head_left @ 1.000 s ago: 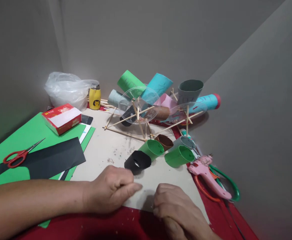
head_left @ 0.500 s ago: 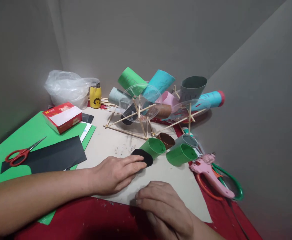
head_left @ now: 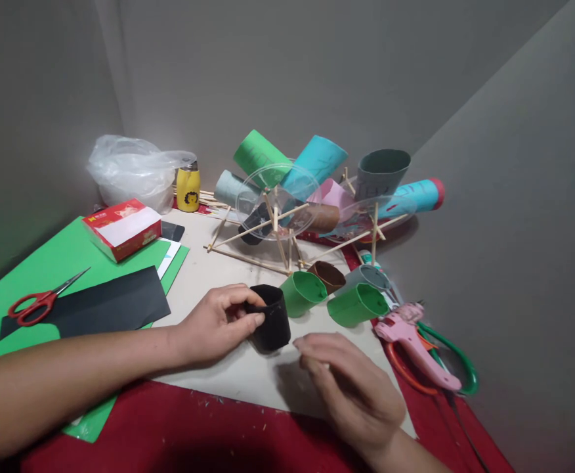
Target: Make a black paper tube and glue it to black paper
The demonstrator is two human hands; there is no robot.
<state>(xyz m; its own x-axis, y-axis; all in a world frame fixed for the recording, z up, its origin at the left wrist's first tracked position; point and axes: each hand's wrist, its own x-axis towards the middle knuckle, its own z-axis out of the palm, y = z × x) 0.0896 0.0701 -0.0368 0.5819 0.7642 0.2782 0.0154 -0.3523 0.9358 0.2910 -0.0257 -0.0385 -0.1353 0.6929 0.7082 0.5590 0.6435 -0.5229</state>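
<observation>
A black paper cup (head_left: 274,325) stands in front of me on the pale board. My left hand (head_left: 221,322) is closed on its near-left rim, thumb outside and fingers inside. Just to the right of the cup hovers my right hand (head_left: 349,381), its fingers loosely bent and apart, with nothing visible in them. Beyond the black cup are two green paper cups (head_left: 302,295), a brown one (head_left: 327,276) and a grey one (head_left: 369,276).
Behind stands a wooden-stick wheel frame (head_left: 275,213) with coloured paper tubes. A pink glue gun (head_left: 418,348) lies right. At left are red-handled scissors (head_left: 39,307), black sheet (head_left: 115,299), green sheets (head_left: 65,249), a red box (head_left: 123,230), a yellow bottle (head_left: 188,189) and a plastic bag (head_left: 134,174).
The black piece that lay flattened under my left fingers is now an upright, opened cup, gripped by the rim. My right hand has moved up and to the right, nearer the cup.
</observation>
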